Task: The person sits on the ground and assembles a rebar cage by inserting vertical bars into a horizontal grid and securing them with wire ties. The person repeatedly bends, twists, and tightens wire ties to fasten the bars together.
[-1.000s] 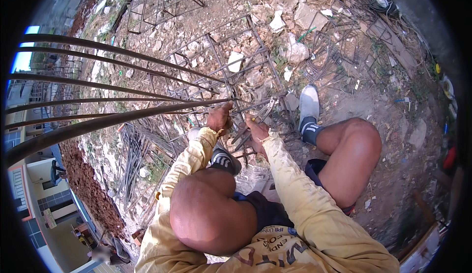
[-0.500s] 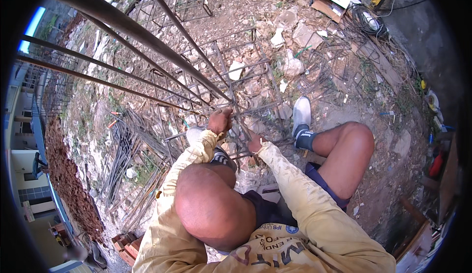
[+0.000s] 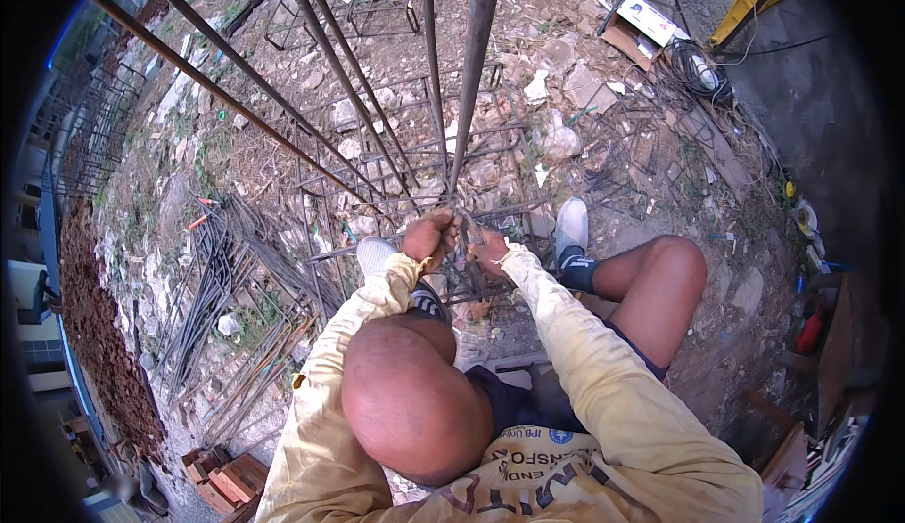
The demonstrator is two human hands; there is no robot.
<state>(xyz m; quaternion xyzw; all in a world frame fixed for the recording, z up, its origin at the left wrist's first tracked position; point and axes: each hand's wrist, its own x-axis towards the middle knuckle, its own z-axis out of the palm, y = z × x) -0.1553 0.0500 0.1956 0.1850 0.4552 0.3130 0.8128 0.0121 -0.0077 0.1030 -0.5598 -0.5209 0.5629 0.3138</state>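
Note:
Several long steel reinforcing bars rise from the ground in front of me and fan out toward the top of the view. At their foot a flat grid of tied rebar lies on the rubble. My left hand is closed at the base of the bars, its fingers curled together; what they pinch is too small to make out. Close beside it, my right hand is also closed, fingers pointing at the same bar junction. Whatever it grips is hidden. Both hands are between my shoes, below the upright bars.
To the left lie a bundle of dark thin rods and a stack of red bricks. At the far right are a cardboard box, coiled cable and a yellow metal piece. More rebar cages lie behind, amid broken stone.
The upright bars have swung across the view, from leaning left to standing nearer the middle, as my view shifts. My hands have drawn closer together at the bars' foot.

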